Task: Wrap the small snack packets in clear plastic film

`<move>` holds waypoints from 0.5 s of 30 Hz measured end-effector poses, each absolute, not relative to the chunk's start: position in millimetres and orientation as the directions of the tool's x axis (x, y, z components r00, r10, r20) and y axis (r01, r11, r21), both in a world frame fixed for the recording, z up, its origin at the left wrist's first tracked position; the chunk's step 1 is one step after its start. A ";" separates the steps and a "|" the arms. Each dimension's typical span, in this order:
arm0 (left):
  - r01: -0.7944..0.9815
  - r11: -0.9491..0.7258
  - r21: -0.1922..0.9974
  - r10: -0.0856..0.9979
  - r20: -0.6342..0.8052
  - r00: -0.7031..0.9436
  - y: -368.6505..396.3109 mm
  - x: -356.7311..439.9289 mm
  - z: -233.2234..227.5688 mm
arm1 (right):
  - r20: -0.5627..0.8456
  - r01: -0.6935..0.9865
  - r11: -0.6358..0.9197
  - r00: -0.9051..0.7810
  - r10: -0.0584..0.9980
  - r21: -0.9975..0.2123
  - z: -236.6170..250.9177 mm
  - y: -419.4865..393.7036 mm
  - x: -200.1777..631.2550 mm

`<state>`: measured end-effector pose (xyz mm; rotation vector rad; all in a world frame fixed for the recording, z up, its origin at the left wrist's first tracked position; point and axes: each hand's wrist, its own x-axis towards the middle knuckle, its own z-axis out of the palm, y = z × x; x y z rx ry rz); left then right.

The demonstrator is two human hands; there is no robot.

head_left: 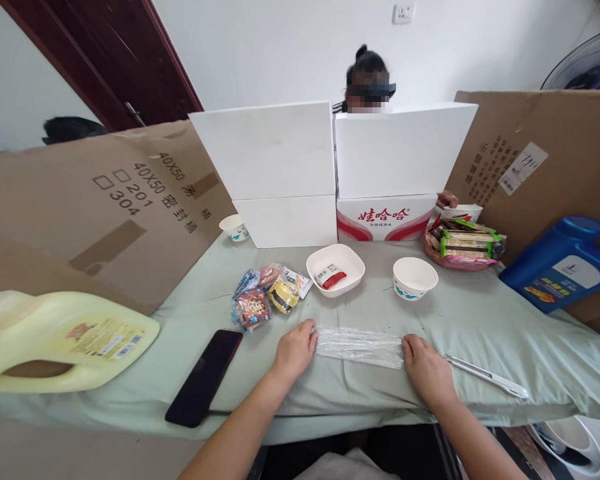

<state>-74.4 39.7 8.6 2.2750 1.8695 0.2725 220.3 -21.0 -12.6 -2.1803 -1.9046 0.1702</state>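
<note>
The left hand is resting palm down on the pale green cloth-covered table, its fingers curled loosely and pressing on the left end of a flat, crinkled strip of clear plastic film. The right hand is lying the same way on the strip's right end, fingers bent and touching it; whether either hand is pinching the film cannot be told. The strip is lying stretched between the two hands near the table's front edge. A white pen-shaped cutter is lying just beside the right hand. A black phone is lying left of the left hand, and small coloured snack packets are sitting behind it, beside a white square bowl holding a red packet and a round white paper bowl.
</note>
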 end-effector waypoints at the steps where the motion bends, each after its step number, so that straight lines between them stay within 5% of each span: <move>1: 0.955 -0.183 0.233 0.983 0.036 0.179 39.2 -73.7 5.8 | 0.073 0.967 -0.124 0.143 0.987 -0.222 -13.1 -20.5 219.1; 9: 0.989 -0.136 0.052 0.988 0.077 0.132 41.9 -66.3 3.5 | 0.151 0.980 -0.136 0.157 0.976 -0.143 -23.8 -20.8 218.3; 15: 0.923 -0.377 0.080 0.835 0.460 0.301 26.6 -54.2 24.9 | 0.557 0.975 0.091 0.037 0.829 -0.201 -2.7 -28.3 220.7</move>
